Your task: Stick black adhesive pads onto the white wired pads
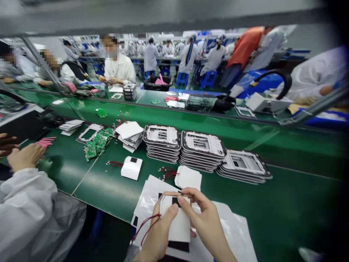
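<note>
In the head view, the left hand (159, 227) gripped a flat white rectangular pouch with red wires (178, 222) at the lower centre of the frame, its thumb pressed on the face. The right hand (200, 214) pinched the pouch's top edge, thumb beside a black patch (176, 201). Beneath them, glossy white sheets (234, 225) lay on the dark green table (283, 207). Above, near the centre, stood stacks of black-rimmed white plastic frames (201, 145); green circuit boards (98, 142) lay left of centre.
</note>
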`<state>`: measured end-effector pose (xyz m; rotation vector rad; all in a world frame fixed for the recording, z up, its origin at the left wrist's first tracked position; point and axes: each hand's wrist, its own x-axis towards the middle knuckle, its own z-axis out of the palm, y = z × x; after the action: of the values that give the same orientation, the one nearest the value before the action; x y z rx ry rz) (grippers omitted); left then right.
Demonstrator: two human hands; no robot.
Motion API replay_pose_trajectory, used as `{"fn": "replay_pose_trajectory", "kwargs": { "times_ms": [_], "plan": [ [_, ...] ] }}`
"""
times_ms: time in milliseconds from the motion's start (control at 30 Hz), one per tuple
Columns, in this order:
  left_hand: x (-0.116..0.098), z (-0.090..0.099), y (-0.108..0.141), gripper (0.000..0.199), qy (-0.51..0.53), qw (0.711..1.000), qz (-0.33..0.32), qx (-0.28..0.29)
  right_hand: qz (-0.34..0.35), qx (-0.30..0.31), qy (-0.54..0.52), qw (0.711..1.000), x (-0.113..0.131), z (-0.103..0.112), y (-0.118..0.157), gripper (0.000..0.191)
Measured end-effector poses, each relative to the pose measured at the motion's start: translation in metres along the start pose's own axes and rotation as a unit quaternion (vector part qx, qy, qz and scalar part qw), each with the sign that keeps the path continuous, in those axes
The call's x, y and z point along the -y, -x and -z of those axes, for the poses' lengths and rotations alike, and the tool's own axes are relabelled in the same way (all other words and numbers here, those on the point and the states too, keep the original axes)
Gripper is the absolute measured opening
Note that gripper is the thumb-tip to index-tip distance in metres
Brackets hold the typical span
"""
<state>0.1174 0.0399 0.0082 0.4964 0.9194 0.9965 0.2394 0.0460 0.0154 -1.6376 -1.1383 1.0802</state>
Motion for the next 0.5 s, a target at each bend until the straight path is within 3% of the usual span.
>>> {"fn": "replay_pose_trajectory", "kwargs": {
  "times_ms": [167, 367, 500],
  "plan": [
    [0.006, 0.005, -0.012, 0.067, 0.131, 0.991, 0.007, -0.028, 0.108, 0.003, 0.073, 0.992, -0.008, -0.008, -0.01, 0.04],
    [0.01, 0.018, -0.012, 0.094, 0.09, 0.995, 0.045, 0.008, 0.054, -0.028, -0.014, 0.998, -0.011, -0.009, -0.014, 0.042],
    [0.011, 0.032, -0.011, 0.086, 0.095, 0.993, 0.059, 0.045, 0.015, 0.048, -0.099, 0.994, 0.001, 0.005, -0.02, 0.034]
  ]
}}
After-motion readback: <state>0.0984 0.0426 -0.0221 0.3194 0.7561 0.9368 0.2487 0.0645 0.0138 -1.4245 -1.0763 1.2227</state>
